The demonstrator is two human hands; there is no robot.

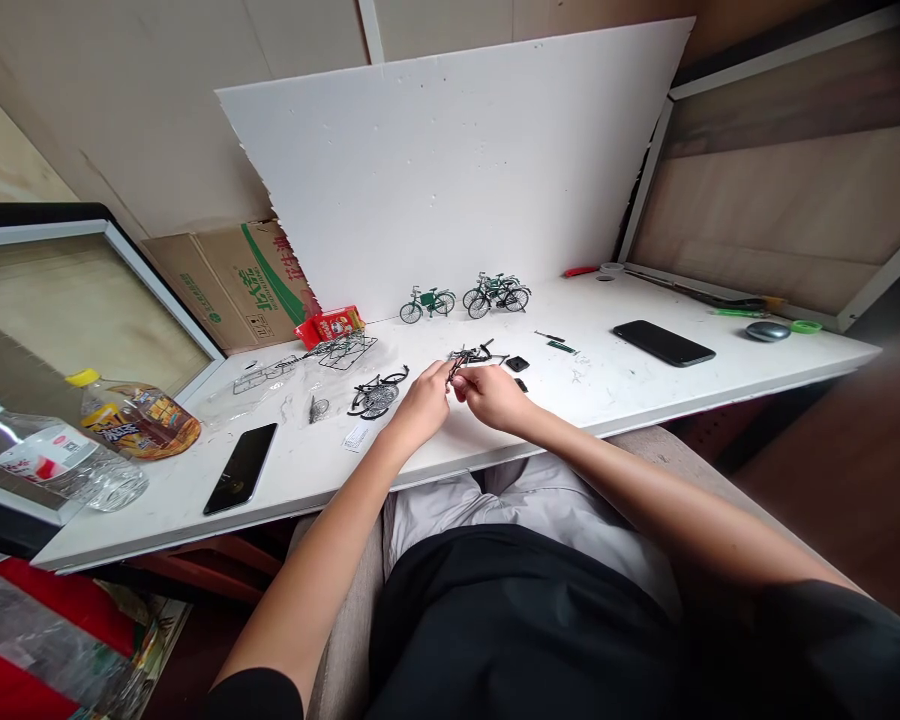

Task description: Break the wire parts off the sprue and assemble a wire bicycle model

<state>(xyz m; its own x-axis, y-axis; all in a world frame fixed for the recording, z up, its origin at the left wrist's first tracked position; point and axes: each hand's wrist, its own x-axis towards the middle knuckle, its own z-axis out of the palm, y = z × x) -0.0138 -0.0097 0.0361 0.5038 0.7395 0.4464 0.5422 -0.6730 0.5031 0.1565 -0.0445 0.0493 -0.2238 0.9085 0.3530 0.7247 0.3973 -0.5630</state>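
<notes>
While the left hand (423,403) and right hand (493,396) pinch a small black model-bicycle part (456,371) between their fingers, too hard a squeeze might snap its slender form or flick it away, and a careless wrist could scatter the spoked wheels (376,400) left of the fingers. Beneath them runs a white worktop (596,388); beyond, assembled miniature bicycles (427,299) stand before a white foam board (450,150), with a cardboard box (229,285) farther left and a black smartphone (664,343) rightward.
</notes>
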